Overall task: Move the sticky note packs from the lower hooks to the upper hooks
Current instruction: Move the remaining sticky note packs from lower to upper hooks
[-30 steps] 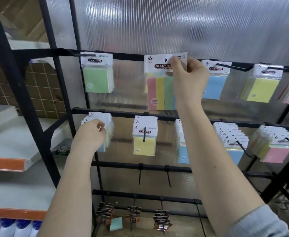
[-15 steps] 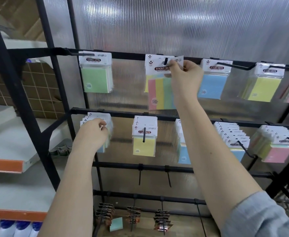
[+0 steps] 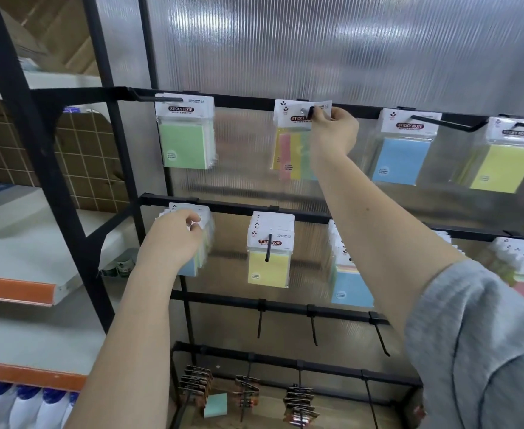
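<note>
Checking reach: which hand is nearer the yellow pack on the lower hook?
Left. The left hand grips the stack one hook to the left of the yellow pack, same row. The right hand is on the upper row, holding the striped pack.

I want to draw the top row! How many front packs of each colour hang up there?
Green pack: 1
Striped pack, pinched by the right hand: 1
Blue pack: 1
Yellow pack: 1
Total: 4; the picture's right edge may hide more.
</note>
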`<action>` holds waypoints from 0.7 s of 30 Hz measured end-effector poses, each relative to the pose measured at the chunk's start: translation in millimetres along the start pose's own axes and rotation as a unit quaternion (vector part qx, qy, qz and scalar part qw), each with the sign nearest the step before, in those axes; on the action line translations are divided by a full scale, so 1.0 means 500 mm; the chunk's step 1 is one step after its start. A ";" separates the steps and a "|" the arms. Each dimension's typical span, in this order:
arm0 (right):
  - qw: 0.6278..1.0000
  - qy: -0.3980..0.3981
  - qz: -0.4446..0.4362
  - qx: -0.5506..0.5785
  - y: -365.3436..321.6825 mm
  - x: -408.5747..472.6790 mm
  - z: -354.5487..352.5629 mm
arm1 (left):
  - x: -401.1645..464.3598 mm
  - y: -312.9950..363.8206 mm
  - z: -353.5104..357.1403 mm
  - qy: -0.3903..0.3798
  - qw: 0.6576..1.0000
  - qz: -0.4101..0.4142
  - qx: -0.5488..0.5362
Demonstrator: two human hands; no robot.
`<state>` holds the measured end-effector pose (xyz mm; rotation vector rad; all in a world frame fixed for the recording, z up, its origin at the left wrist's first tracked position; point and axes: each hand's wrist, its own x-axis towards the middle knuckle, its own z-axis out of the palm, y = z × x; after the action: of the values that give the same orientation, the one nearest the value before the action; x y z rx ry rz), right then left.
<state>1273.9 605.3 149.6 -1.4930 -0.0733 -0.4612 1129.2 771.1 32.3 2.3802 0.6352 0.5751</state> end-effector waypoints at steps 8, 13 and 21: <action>0.998 0.016 0.044 0.030 -0.002 0.018 0.015 | 0.024 -0.005 0.002 0.008 1.000 -0.001 0.012; 0.998 0.041 0.031 0.036 0.011 0.017 0.011 | 0.022 -0.002 0.005 0.011 1.000 0.008 0.008; 0.994 0.074 0.046 0.062 0.076 -0.072 -0.022 | -0.003 -0.024 -0.015 0.016 1.000 -0.001 0.003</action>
<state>1251.4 604.2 101.3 -1.3306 0.0818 -0.4832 1120.3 781.8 29.8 2.3804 0.6530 0.6126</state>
